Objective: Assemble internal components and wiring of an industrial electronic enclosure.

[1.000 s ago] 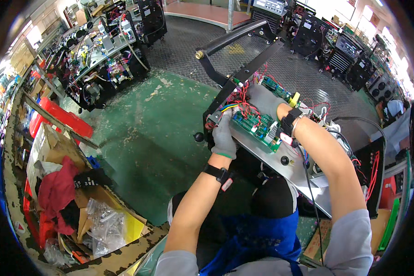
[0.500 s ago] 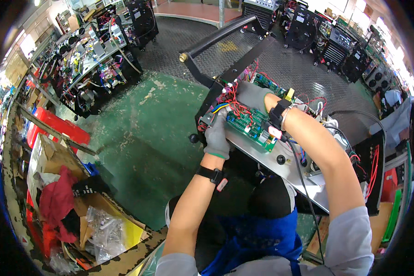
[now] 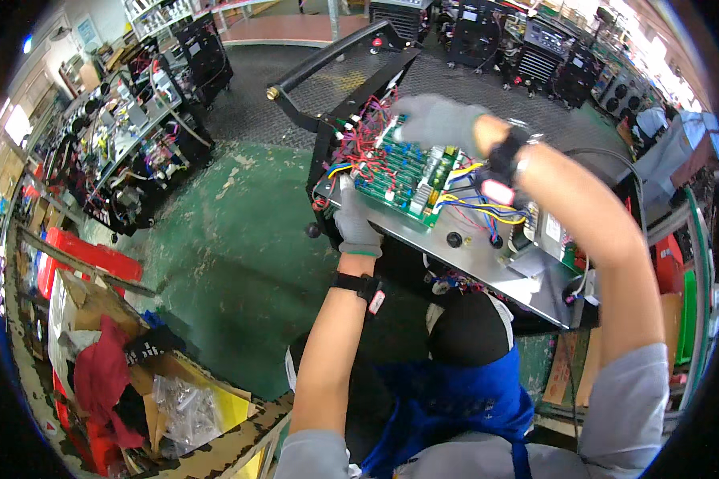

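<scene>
A metal chassis (image 3: 411, 227) with an open top lies tilted in front of me, carrying green circuit boards (image 3: 399, 180) side by side. Red wires (image 3: 367, 148) bunch at the boards' left end, beside the black frame with a tubular handle (image 3: 315, 88). My left hand (image 3: 355, 223), in a grey glove, grips the chassis at its near left corner, by blue and yellow wires (image 3: 339, 169); some fingers are hidden. Over the far side of the boards is my right hand (image 3: 439, 124), gloved too and slightly blurred, fingers stretched leftward with nothing visible in them.
Yellow and blue cables (image 3: 487, 207) run over the chassis to its right end. At lower left stands a cardboard box (image 3: 188, 351) with cloth and plastic bags. A bench of electronics (image 3: 136, 120) is at far left; black wheeled machines (image 3: 475, 32) line the back.
My right hand has moved up off the wires to the boards' far side, and its arm has shifted right, uncovering yellow and blue cables. My left hand stays at the corner. The view has shifted.
</scene>
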A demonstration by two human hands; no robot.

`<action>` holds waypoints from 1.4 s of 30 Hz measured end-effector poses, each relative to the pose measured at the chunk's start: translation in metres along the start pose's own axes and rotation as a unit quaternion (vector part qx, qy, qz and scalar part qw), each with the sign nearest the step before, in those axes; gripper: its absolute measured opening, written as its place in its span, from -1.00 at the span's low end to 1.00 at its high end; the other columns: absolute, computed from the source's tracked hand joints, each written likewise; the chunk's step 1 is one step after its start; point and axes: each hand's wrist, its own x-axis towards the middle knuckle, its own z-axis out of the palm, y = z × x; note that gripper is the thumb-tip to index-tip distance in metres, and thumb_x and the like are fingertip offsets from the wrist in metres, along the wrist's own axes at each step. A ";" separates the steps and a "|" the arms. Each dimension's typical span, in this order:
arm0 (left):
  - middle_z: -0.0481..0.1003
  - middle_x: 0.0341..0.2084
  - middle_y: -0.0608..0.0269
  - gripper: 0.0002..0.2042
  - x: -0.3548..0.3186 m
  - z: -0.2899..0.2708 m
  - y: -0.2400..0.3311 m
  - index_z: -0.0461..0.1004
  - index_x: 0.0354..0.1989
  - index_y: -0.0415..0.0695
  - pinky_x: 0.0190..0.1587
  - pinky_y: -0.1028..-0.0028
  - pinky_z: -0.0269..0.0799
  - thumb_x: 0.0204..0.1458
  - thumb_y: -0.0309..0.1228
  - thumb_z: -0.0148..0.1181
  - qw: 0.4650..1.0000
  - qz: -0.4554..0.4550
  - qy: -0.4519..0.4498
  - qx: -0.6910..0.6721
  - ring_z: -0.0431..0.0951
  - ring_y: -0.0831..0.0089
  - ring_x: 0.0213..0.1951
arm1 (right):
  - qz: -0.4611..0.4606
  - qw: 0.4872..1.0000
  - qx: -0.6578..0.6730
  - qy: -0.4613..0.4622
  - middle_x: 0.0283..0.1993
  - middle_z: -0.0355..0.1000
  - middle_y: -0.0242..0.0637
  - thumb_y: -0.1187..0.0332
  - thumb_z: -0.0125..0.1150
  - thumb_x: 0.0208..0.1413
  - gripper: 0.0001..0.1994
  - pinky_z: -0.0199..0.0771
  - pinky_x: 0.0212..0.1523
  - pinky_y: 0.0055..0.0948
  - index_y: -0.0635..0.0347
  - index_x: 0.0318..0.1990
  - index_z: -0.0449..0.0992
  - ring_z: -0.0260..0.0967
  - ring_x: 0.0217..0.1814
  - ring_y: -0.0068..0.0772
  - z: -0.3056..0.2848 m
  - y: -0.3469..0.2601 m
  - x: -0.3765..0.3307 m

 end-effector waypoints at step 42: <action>0.44 -0.08 0.06 -0.44 -0.295 0.145 -0.035 0.35 0.05 -0.23 0.07 0.19 0.24 0.02 -0.02 0.08 0.496 0.451 -0.382 0.636 0.40 0.17 -0.01 | 0.144 0.779 0.329 0.514 0.23 0.24 -0.07 -0.08 0.14 0.05 -0.23 0.07 0.26 -0.42 0.34 0.27 0.17 0.15 0.29 -0.28 -0.002 0.241 -0.317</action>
